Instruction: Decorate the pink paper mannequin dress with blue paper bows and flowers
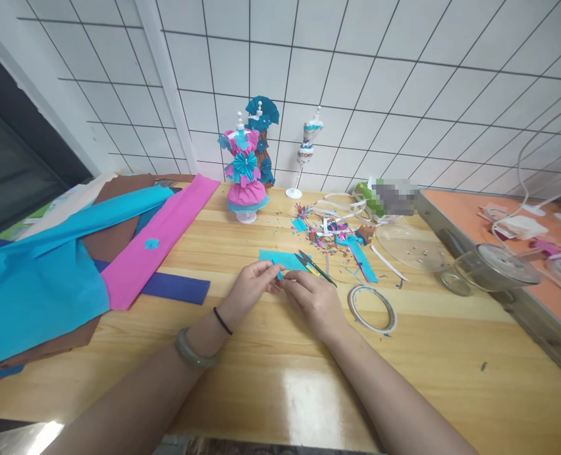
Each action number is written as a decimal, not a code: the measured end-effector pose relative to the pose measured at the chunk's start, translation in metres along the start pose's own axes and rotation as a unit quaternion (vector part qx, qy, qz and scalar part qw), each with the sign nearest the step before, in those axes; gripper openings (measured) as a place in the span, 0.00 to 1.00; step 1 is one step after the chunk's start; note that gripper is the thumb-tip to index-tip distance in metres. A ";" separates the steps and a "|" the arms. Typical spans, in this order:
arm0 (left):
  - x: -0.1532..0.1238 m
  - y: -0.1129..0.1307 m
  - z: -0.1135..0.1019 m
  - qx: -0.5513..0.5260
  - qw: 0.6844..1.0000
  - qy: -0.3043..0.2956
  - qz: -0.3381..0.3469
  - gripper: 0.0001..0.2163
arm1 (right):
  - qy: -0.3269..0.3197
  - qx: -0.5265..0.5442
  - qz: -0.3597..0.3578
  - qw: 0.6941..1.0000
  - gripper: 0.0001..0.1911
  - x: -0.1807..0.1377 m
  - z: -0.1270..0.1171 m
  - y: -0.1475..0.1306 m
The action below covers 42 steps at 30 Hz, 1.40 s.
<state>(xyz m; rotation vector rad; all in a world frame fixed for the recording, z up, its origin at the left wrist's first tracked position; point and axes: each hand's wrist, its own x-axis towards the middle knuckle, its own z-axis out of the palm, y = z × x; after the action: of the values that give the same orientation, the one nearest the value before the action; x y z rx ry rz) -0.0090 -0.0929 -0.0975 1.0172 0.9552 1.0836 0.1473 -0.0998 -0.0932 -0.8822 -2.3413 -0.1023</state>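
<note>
Between the fingertips of my left hand (256, 278) and my right hand (313, 297) is a small piece of blue crepe paper (279, 270). Both hands are closed in a pinch on it and nearly touch, just above the wooden table. Right behind them lies a flat strip of light blue paper (273, 256). Small scissors (315, 267) with dark blades and a yellow mark rest partly on that strip, close to my right fingers. A roll of tape (372, 309) lies flat to the right of my right hand.
Miniature dress forms in paper dresses (246, 170) stand by the tiled wall, beside a plainer form (305, 151). Paper scraps (332, 234) litter the table behind my hands. Folded crepe sheets (38, 291) cover the left. At right, a clear container (496, 268) lies near an orange surface (470, 215).
</note>
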 end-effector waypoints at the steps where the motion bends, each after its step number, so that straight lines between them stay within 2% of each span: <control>1: 0.000 0.000 0.000 0.006 1.000 0.000 0.007 0.12 | -0.002 0.005 0.000 1.000 0.10 0.000 0.000 -0.001; 5: 0.001 -0.001 -0.003 0.020 0.999 -0.012 0.028 0.12 | 0.006 0.067 0.024 0.997 0.09 0.000 -0.001 -0.002; 7: 0.000 -0.001 -0.004 0.056 0.997 -0.020 0.046 0.12 | 0.030 0.129 0.075 0.988 0.08 0.000 0.000 -0.002; 9: -0.002 0.001 -0.004 0.137 0.987 -0.023 0.082 0.12 | 0.065 0.191 0.144 0.969 0.07 0.000 0.000 0.000; 11: -0.005 0.004 -0.004 0.243 0.962 -0.018 0.122 0.13 | 0.091 0.239 0.205 0.945 0.06 0.000 0.000 0.003; 14: -0.010 0.006 -0.002 0.372 0.913 -0.020 0.167 0.12 | 0.089 0.306 0.266 0.910 0.07 0.002 0.001 0.005; 16: -0.011 0.006 -0.001 0.415 0.889 -0.040 0.191 0.10 | 0.064 0.354 0.284 0.889 0.11 0.002 0.002 0.005; 19: -0.011 0.005 -0.001 0.436 0.873 -0.061 0.208 0.09 | 0.024 0.392 0.287 0.873 0.13 0.002 0.003 0.005; 22: -0.011 0.004 -0.001 0.436 0.875 -0.074 0.199 0.09 | 0.017 0.413 0.287 0.864 0.11 0.001 0.004 0.009; 26: -0.012 0.006 -0.001 0.401 0.896 -0.090 0.169 0.10 | 0.015 0.458 0.300 0.837 0.08 -0.001 0.006 0.014; 33: -0.012 0.009 0.000 0.355 0.919 -0.085 0.145 0.11 | 0.013 0.512 0.331 0.792 0.08 0.001 0.005 0.012; 38: -0.011 0.008 -0.001 0.354 0.921 -0.076 0.145 0.11 | 0.000 0.516 0.345 0.784 0.09 -0.001 0.007 0.013; 42: -0.012 0.007 -0.002 0.366 0.916 -0.078 0.146 0.11 | -0.003 0.489 0.322 0.811 0.09 -0.002 0.008 0.015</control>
<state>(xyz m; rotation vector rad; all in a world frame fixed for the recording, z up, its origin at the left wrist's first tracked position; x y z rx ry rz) -0.0147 -0.1034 -0.0900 1.8824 1.1283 0.8648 0.1535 -0.0871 -0.1029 -1.0095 -1.5780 1.2604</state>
